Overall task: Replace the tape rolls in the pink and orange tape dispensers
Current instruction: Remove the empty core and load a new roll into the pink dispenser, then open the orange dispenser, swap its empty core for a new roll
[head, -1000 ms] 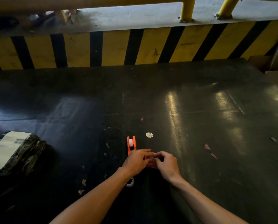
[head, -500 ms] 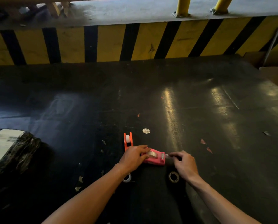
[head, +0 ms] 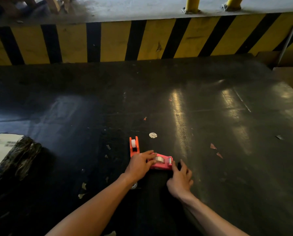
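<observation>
The pink tape dispenser [head: 162, 164] lies on the dark table with a clear tape roll [head: 159, 159] seated in it. My left hand [head: 139, 165] rests on its left end, fingers on the roll. My right hand [head: 179, 179] sits just right of and below the cutter end, fingers spread, thumb touching the dispenser. The orange dispenser [head: 134, 145] stands upright just behind my left hand, with a white roll in it. A small tape core [head: 134, 185] peeks out under my left wrist. The ring seen earlier near my right hand is hidden.
A black-wrapped parcel with a white label [head: 9, 154] lies at the left edge. A round white sticker [head: 153, 135] and paper scraps dot the dark table [head: 210, 116]. A yellow-and-black striped barrier [head: 142, 41] runs along the back; cardboard at the right.
My hands, first bunched together over the pink dispenser, parted. My right hand pulled out to the right, then came back close to the cutter end, covering the ring on the table.
</observation>
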{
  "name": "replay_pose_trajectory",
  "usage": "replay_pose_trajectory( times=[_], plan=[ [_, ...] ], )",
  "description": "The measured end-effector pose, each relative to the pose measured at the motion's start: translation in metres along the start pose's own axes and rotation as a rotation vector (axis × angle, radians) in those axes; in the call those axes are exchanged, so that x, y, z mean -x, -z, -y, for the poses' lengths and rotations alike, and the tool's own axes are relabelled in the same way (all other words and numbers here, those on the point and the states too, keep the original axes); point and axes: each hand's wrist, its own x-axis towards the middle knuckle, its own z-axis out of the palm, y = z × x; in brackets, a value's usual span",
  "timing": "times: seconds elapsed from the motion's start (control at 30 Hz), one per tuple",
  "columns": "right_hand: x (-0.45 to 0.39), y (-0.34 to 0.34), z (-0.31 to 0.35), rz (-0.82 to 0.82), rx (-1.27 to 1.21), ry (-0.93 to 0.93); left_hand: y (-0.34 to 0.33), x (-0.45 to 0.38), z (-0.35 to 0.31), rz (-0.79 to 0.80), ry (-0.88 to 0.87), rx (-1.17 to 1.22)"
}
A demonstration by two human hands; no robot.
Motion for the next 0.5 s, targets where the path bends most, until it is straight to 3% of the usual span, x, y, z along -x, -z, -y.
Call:
replay_pose_trajectory(
  times=[0.2, 0.33, 0.43, 0.5],
  plan=[
    [-0.01, 0.009, -0.001, 0.052, -0.004, -0.033, 0.001, 0.001, -0.001, 0.027, 0.025, 0.039],
    [-0.019, 0.025, -0.005, -0.005, -0.172, 0.001, 0.002, 0.005, 0.001, 0.033, -0.019, 0.053],
    [-0.027, 0.032, -0.004, 0.033, -0.209, 0.207, 0.005, 0.015, 0.006, -0.103, -0.119, 0.041],
    [-0.034, 0.032, -0.004, 0.098, 0.011, 0.385, 0.008, 0.02, 0.011, -0.27, -0.175, -0.024]
  ],
)
